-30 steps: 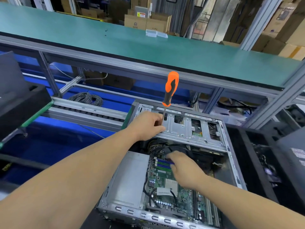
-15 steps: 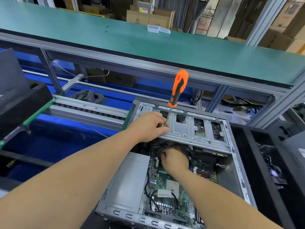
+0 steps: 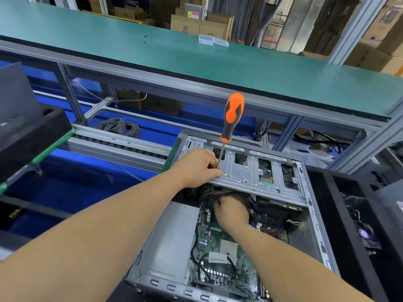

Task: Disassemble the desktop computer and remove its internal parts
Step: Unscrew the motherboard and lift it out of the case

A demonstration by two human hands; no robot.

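Head view: open desktop case [image 3: 314, 216] lies near-center below the green bench [image 3: 196, 62], left hand [image 3: 197, 167] pinches screwdriver [image 3: 232, 118] shaft on drive cage [image 3: 250, 173], right hand [image 3: 232, 211] has moved farther in under cage among cables, grip hidden, likely unplugging next.

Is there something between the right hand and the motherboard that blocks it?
Nothing blocks the right hand: it is already down on the motherboard, among black cables. The drive cage overhangs just beyond it.
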